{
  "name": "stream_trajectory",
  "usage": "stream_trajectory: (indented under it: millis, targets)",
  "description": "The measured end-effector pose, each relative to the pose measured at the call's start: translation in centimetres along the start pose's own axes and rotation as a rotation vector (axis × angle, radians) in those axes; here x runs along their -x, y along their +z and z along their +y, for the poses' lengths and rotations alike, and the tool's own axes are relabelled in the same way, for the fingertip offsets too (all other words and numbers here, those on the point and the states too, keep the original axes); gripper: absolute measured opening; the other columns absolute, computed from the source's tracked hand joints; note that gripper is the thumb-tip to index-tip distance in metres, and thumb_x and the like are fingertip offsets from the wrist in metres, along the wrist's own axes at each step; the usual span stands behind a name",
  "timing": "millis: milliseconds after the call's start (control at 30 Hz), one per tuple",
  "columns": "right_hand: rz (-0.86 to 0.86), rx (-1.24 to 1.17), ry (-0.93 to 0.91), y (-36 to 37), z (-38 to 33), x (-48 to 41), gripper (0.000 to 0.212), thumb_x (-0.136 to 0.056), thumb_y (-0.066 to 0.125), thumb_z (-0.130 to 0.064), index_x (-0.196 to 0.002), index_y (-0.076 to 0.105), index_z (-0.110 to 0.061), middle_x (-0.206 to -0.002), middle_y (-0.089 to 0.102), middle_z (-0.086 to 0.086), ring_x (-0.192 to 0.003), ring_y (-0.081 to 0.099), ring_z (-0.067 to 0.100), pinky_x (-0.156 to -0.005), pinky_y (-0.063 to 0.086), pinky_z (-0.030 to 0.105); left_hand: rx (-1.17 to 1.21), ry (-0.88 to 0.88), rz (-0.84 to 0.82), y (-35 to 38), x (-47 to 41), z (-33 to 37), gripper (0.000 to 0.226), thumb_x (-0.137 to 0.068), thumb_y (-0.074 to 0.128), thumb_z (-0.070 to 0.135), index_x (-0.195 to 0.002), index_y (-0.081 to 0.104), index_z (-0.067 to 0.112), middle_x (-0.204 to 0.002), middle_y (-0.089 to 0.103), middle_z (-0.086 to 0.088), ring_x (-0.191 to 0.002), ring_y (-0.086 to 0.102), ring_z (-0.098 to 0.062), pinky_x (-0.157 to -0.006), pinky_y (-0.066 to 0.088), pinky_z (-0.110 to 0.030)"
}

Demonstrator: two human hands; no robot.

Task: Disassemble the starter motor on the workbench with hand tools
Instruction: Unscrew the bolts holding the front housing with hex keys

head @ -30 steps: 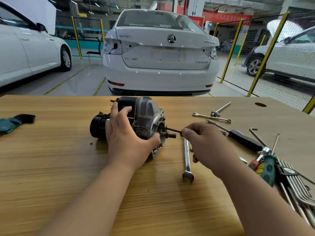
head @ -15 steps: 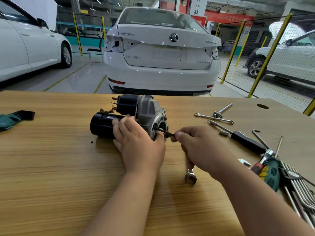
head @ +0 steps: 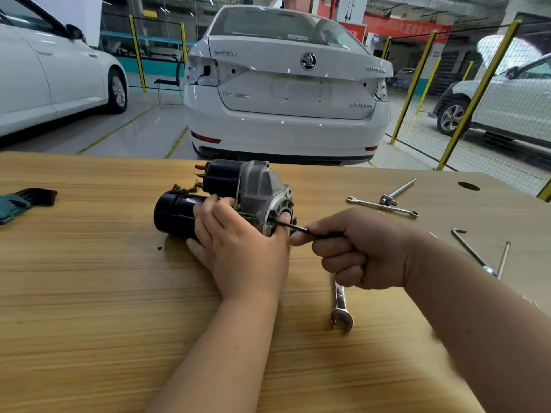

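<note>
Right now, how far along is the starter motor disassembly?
Done: nothing looks removed; the starter motor seems whole. In hand: the left hand steadies it while the right hand holds a thin dark tool against its front housing. Left: separating solenoid, housing and black body.

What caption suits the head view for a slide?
Left hand steadies starter motor; right hand holds a thin tool at its flange.

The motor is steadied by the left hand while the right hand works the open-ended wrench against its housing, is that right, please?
Not quite. In the head view the right hand grips a thin black screwdriver, its tip at the housing of the motor; the wrench lies on the bench, partly under that hand. The left hand does steady the motor.
</note>
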State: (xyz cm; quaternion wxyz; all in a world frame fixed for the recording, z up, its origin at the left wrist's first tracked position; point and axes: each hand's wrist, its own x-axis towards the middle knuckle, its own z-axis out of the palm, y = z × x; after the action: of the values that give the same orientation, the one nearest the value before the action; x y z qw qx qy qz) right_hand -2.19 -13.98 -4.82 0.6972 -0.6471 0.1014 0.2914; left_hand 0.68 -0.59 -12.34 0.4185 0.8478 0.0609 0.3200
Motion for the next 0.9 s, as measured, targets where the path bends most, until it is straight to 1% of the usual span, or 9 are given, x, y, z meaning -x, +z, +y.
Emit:
stream_trajectory:
  millis: [133, 367, 467, 533, 600, 700, 733, 800, 900]
  targets:
    - [0.06, 0.159, 0.014, 0.2, -0.8, 0.0, 0.043, -0.102, 0.036, -0.022, -0.077, 0.069, -0.011, -0.045, 0.023, -0.007, -0.033, 0.018, 0.006, -0.031, 0.019, 0.014, 0.012, 0.015, 0.012, 0.0, 0.2, 0.1, 0.072, -0.076, 0.075, 0.039, -0.127, 0.042, 0.002, -0.145, 0.035, -0.018, -0.139, 0.025, -0.038, -0.115, 0.018, -0.053]
    - [0.374, 0.667, -0.251, 1.5, 0.3, 0.5, 0.033, -0.099, 0.046, -0.021, -0.073, 0.066, -0.017, -0.045, 0.04, -0.004, -0.038, 0.031, 0.012, -0.039, 0.026, 0.02, 0.017, 0.007, -0.029, 0.1, 0.4, -0.2, 0.073, -0.08, 0.072, 0.041, -0.132, 0.035, 0.004, -0.15, 0.026, -0.014, -0.142, 0.016, -0.035, -0.117, 0.016, -0.051]
    - [0.517, 0.997, -0.414, 2.4, 1.2, 0.6, 0.034, -0.101, 0.043, -0.027, -0.072, 0.062, -0.024, -0.039, 0.046, -0.009, -0.035, 0.039, 0.006, -0.035, 0.026, 0.013, 0.009, 0.003, -0.045, 0.0, 0.3, -0.1, 0.074, -0.081, 0.07, 0.043, -0.132, 0.034, 0.005, -0.151, 0.023, -0.013, -0.142, 0.015, -0.033, -0.116, 0.016, -0.051]
    - [0.618, 1.284, -0.526, 2.8, 1.8, 0.7, 0.03, -0.101, 0.039, -0.031, -0.077, 0.055, -0.024, -0.047, 0.048, -0.007, -0.045, 0.048, 0.006, -0.037, 0.028, 0.017, 0.01, 0.008, -0.048, 0.0, 0.2, -0.2, 0.073, -0.08, 0.07, 0.044, -0.132, 0.034, 0.005, -0.15, 0.024, -0.013, -0.142, 0.016, -0.034, -0.116, 0.018, -0.051]
    - [0.72, 1.607, -0.634, 2.5, 2.4, 0.6, 0.024, -0.102, 0.036, -0.032, -0.088, 0.053, -0.023, -0.056, 0.045, -0.007, -0.047, 0.041, 0.012, -0.041, 0.023, 0.026, 0.023, 0.014, -0.052, -0.1, 0.2, -0.3, 0.074, -0.08, 0.07, 0.044, -0.131, 0.035, 0.005, -0.15, 0.025, -0.013, -0.142, 0.017, -0.034, -0.116, 0.018, -0.05]
    - [0.741, 1.904, -0.784, 1.8, 2.7, 0.6, 0.006, -0.092, 0.058, -0.016, -0.088, 0.06, -0.012, -0.056, 0.051, 0.0, -0.04, 0.038, 0.024, -0.042, 0.023, 0.021, 0.037, 0.01, -0.059, -0.1, 0.2, -0.4, 0.073, -0.078, 0.07, 0.044, -0.13, 0.035, 0.006, -0.149, 0.026, -0.012, -0.142, 0.016, -0.033, -0.116, 0.016, -0.049]
    - [0.733, 1.939, -0.809, 1.8, 2.7, 0.7, 0.003, -0.09, 0.06, -0.013, -0.088, 0.061, -0.011, -0.056, 0.052, 0.0, -0.04, 0.041, 0.025, -0.041, 0.026, 0.021, 0.034, 0.011, -0.063, -0.2, 0.1, -0.4, 0.074, -0.078, 0.07, 0.045, -0.13, 0.035, 0.007, -0.149, 0.026, -0.011, -0.142, 0.016, -0.033, -0.116, 0.016, -0.049]
    - [0.655, 1.902, -0.758, 1.9, 1.9, 1.0, 0.01, -0.098, 0.046, -0.022, -0.095, 0.056, -0.021, -0.062, 0.052, -0.006, -0.049, 0.047, 0.02, -0.045, 0.029, 0.023, 0.026, 0.017, -0.074, -0.2, 0.0, -0.5, 0.075, -0.077, 0.069, 0.046, -0.131, 0.034, 0.008, -0.149, 0.025, -0.01, -0.142, 0.015, -0.032, -0.116, 0.017, -0.05]
    - [0.454, 1.431, -0.561, 0.9, -0.4, 1.1, 0.022, -0.1, 0.044, -0.031, -0.094, 0.065, -0.029, -0.053, 0.055, -0.014, -0.048, 0.048, 0.004, -0.045, 0.031, 0.019, 0.023, 0.016, -0.098, -0.3, -0.1, -0.7, 0.077, -0.076, 0.07, 0.047, -0.132, 0.033, 0.009, -0.149, 0.024, -0.009, -0.142, 0.015, -0.031, -0.115, 0.017, -0.049]
